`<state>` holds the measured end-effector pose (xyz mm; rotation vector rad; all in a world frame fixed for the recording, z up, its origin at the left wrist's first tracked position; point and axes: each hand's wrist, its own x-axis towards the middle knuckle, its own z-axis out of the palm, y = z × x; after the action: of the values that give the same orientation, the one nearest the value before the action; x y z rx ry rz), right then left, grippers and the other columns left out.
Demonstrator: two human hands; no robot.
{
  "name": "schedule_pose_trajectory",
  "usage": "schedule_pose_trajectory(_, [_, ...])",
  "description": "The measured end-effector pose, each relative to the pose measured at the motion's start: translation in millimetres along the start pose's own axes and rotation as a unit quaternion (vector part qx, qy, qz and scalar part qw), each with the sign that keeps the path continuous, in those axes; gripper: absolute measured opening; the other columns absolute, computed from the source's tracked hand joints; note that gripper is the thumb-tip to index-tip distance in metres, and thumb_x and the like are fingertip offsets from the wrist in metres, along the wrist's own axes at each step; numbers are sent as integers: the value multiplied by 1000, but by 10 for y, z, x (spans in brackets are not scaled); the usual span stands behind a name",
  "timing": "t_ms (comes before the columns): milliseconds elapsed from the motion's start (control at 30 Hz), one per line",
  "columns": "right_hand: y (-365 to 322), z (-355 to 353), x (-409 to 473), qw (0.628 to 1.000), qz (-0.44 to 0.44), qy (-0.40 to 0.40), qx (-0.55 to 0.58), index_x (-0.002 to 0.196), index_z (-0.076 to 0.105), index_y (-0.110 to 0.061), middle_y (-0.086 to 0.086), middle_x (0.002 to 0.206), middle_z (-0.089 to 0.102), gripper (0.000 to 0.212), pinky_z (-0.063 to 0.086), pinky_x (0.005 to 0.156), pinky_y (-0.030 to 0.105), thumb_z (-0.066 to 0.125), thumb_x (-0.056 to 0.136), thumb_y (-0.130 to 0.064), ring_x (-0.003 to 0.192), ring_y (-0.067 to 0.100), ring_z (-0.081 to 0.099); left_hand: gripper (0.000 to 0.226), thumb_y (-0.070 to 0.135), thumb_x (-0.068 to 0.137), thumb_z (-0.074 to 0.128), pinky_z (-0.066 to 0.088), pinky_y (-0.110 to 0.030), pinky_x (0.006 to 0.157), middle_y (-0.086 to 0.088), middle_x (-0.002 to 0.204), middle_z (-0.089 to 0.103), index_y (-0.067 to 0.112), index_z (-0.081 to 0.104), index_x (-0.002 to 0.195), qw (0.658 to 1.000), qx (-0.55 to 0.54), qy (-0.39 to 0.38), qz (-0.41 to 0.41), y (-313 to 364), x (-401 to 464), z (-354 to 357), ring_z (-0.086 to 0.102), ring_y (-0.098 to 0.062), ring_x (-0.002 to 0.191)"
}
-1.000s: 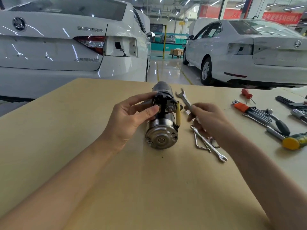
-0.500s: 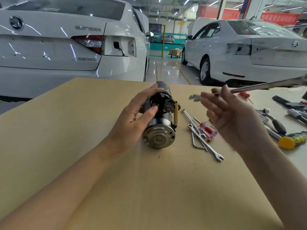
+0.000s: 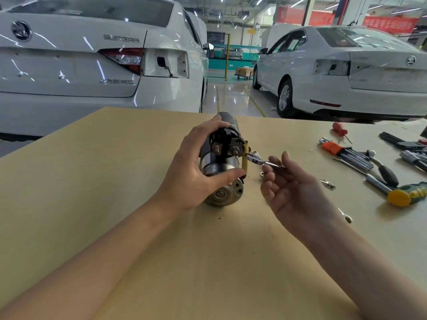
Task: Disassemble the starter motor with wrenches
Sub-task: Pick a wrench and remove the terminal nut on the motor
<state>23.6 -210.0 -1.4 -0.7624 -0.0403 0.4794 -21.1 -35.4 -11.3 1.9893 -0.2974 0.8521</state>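
The starter motor (image 3: 223, 158) lies on the tan table (image 3: 92, 181), its round silver end cap facing me and its black solenoid on top with two terminal studs. My left hand (image 3: 196, 172) grips the motor body from the left, thumb across the front. My right hand (image 3: 293, 190) holds a small silver wrench (image 3: 256, 159) between thumb and fingers, palm up. The wrench head sits beside the right terminal stud and the yellow lead; whether it touches the nut is unclear.
More tools lie at the right of the table: a red hex key set (image 3: 346, 153), a ratchet (image 3: 381, 167), a yellow-green hammer (image 3: 406, 195), a red screwdriver (image 3: 340, 130) and loose wrenches partly hidden under my right hand. Two white cars stand beyond the table's far edge.
My right hand lifted a wrench from the pile, swung it high to the right, then brought its head down beside the terminal stud. My left hand shifted its grip, rolling the motor slightly.
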Motion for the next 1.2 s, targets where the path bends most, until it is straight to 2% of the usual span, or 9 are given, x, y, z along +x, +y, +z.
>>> schedule_pose_trajectory(133, [-66, 1, -39, 999, -30, -25, -35, 65, 71, -5, 14, 66, 68, 31, 53, 48, 21, 55, 87, -20, 51, 17, 65, 57, 32, 74, 76, 43, -42, 106, 10, 137, 51, 31, 49, 124, 1000, 15, 23, 6, -7, 3, -6, 49, -16, 128])
schedule_pose_trajectory(233, [-129, 21, -99, 985, -116, -59, -113, 82, 63, -3, 14, 64, 68, 24, 54, 51, 24, 54, 87, -24, 53, 19, 65, 51, 28, 79, 71, 43, -43, 105, 16, 134, 51, 32, 49, 124, 999, 18, 27, 2, -27, 4, -12, 49, -15, 127])
schedule_pose_trajectory(333, [-195, 111, -143, 938, -236, -71, -245, 82, 59, -2, 8, 57, 65, 27, 51, 47, 24, 55, 81, -30, 47, 18, 59, 50, 25, 81, 69, 43, -44, 106, 17, 137, 51, 32, 49, 126, 1000, 17, 18, 5, -56, 10, -18, 48, -16, 128])
schedule_pose_trajectory(467, [-233, 303, -147, 885, -301, -83, -344, 81, 59, -3, 5, 54, 63, 30, 47, 44, 23, 56, 79, -32, 44, 16, 55, 53, 27, 80, 72, 41, -46, 107, 15, 143, 47, 36, 50, 127, 1000, 13, 8, 0, -60, 16, -1, 49, -19, 129])
schedule_pose_trajectory(633, [-159, 349, -95, 878, -310, -76, -357, 76, 60, -8, 8, 57, 67, 22, 50, 46, 25, 58, 84, -29, 46, 19, 62, 55, 34, 78, 75, 41, -47, 107, 19, 143, 46, 40, 48, 126, 1000, 17, 7, 1, -45, 21, 14, 48, -17, 130])
schedule_pose_trajectory(767, [-83, 309, -91, 922, -259, -60, -282, 88, 59, -1, 17, 67, 70, 19, 55, 52, 29, 60, 90, -20, 56, 28, 69, 53, 35, 79, 73, 41, -45, 107, 14, 143, 47, 37, 49, 126, 1000, 14, 17, -1, -40, 23, 27, 49, -18, 129])
schedule_pose_trajectory(933, [23, 273, -162, 958, -216, -31, -186, 86, 59, -7, 22, 78, 72, 12, 58, 59, 29, 59, 91, -18, 71, 31, 73, 51, 34, 80, 74, 43, -45, 105, 7, 137, 52, 37, 48, 124, 999, 18, 34, 13, -9, 26, 82, 52, -22, 124])
schedule_pose_trajectory(1067, [-21, 279, -181, 949, -223, -33, -220, 88, 60, -7, 19, 76, 73, 9, 58, 59, 28, 59, 92, -15, 70, 31, 73, 49, 29, 80, 73, 45, -47, 101, 6, 132, 54, 34, 49, 123, 998, 25, 47, 21, -1, 34, 116, 54, -23, 120])
schedule_pose_trajectory(1200, [-207, 413, -147, 916, -218, -64, -331, 89, 59, -6, 18, 69, 71, 5, 58, 54, 29, 60, 91, -10, 61, 28, 72, 50, 30, 78, 74, 47, -47, 99, 13, 126, 56, 34, 50, 122, 998, 25, 55, 21, 4, 39, 101, 55, -20, 116])
